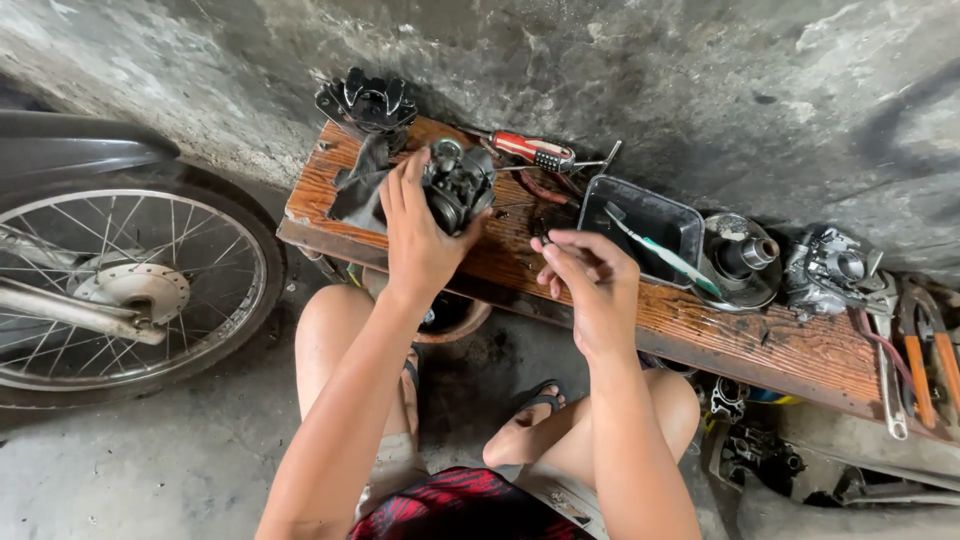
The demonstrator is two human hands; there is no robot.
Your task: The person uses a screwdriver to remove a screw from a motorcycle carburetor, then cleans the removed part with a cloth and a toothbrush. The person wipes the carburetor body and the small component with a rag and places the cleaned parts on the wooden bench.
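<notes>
The left hand [418, 235] grips a dark carburetor [458, 185] above the wooden bench [760, 345], upper centre of the frame — its round bore faces lower left, its long axis roughly upright. The right hand [590, 285], at centre, pinches something small — too small to identify.

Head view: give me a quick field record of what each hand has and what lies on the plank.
left hand: grips a dark grey metal carburettor body above the plank
right hand: fingertips pinched together, possibly on a small part, too small to tell
surface: worn brown wooden plank against a grey concrete wall
behind carburettor: red-and-white-handled screwdriver
centre: black rectangular plastic tray with a green-and-white toothbrush across its rim
right of tray: second grey carburettor, orange-handled pliers
far left: spoked motorcycle wheel
</notes>
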